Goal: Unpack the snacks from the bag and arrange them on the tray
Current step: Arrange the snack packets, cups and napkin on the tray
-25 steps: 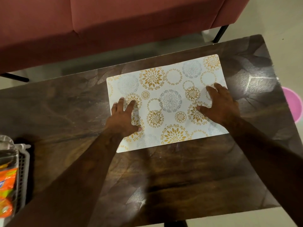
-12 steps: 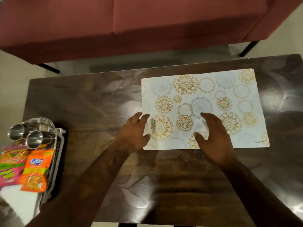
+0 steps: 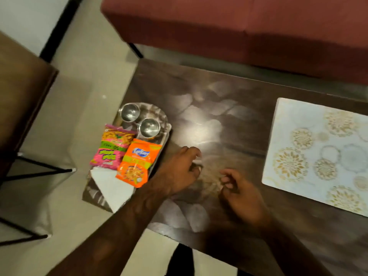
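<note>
Both hands empty, over the dark table [image 3: 229,120]. Left hand [image 3: 179,172] has fingers loosely curled, just beside the tray [image 3: 166,124]; right hand [image 3: 242,193] half-curled, holding nothing. Tray sits at table's left end and carries 2 steel cups [image 3: 130,112] [image 3: 148,127], a pink snack packet [image 3: 112,148], an orange snack packet [image 3: 136,163] and a white folded sheet [image 3: 111,186]. Packet print too blurred to read. Patterned placemat [image 3: 318,152] lies well apart, to the right.
</note>
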`<action>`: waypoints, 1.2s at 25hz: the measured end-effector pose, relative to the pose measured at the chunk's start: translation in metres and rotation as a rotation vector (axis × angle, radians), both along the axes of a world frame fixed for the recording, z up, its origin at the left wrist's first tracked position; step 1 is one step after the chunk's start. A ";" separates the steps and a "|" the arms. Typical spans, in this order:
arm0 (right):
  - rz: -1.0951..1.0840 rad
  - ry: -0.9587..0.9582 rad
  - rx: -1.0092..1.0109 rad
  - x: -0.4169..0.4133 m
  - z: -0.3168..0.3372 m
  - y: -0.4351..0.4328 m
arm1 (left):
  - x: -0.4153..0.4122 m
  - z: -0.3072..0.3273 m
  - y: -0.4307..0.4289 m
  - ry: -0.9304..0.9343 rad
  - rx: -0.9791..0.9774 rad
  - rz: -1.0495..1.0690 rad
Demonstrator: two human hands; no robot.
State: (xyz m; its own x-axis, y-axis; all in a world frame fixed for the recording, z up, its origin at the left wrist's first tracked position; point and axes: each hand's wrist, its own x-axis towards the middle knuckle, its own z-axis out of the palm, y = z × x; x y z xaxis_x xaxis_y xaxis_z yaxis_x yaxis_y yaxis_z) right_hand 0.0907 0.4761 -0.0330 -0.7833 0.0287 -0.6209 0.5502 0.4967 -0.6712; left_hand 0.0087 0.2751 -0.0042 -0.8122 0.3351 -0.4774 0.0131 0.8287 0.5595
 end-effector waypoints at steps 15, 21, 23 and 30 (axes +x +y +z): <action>-0.165 -0.340 -0.160 -0.072 -0.025 -0.213 | -0.029 -0.027 -0.265 0.197 0.026 0.696; -0.288 -0.337 -0.231 -0.078 -0.044 -0.226 | -0.047 -0.072 -0.302 -0.219 0.063 0.754; -0.322 -0.351 -0.249 -0.081 -0.047 -0.227 | -0.052 -0.075 -0.300 -0.271 0.117 0.756; -0.382 -0.351 -0.257 -0.085 -0.052 -0.234 | -0.064 -0.080 -0.312 -0.428 0.172 0.742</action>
State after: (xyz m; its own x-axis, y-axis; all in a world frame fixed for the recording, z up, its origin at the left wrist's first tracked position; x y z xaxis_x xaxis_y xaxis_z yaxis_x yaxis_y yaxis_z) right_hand 0.0059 0.2425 -0.0855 -0.4930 0.0830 -0.8661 0.8699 0.0641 -0.4890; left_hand -0.0558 -0.0370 -0.0846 -0.6117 -0.1140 -0.7829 -0.7365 0.4433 0.5109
